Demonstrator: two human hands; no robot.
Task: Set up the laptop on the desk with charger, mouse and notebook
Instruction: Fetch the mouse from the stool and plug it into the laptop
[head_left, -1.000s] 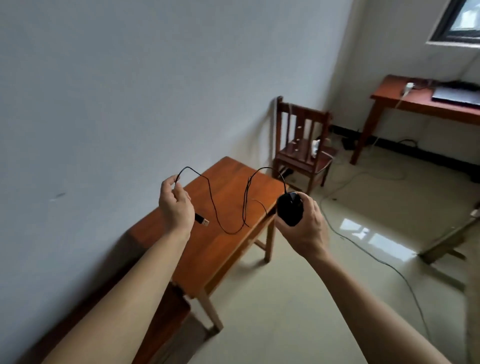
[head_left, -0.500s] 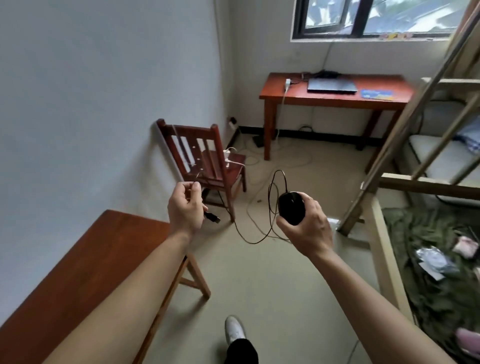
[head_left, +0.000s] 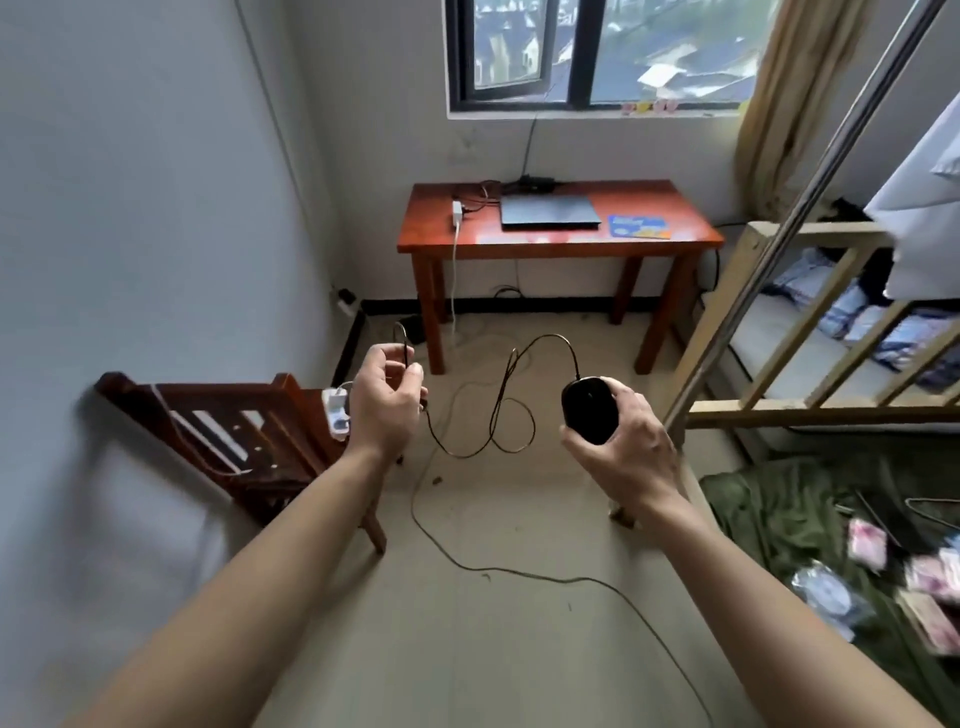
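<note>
My right hand (head_left: 626, 447) grips a black wired mouse (head_left: 589, 408) at chest height. Its thin black cable (head_left: 498, 410) loops in the air across to my left hand (head_left: 387, 400), which pinches the cable near its plug end. Ahead under the window stands the red-brown desk (head_left: 670, 240). On it lies a shut dark laptop (head_left: 546, 211), a blue notebook (head_left: 638, 226) to its right, and a white charger brick (head_left: 457, 213) to its left with a white cord hanging down off the desk's front edge.
A dark wooden chair (head_left: 244, 436) stands by the left wall with a small white adapter (head_left: 335, 413) on its seat. A wooden bunk frame (head_left: 769, 332) and a slanted metal pole (head_left: 810, 208) fill the right side. A long cable (head_left: 519, 569) trails over the floor.
The view has swung right from the small side table and now faces the desk head-on, which looks nearer. Both hands keep the same hold on mouse and cable.
</note>
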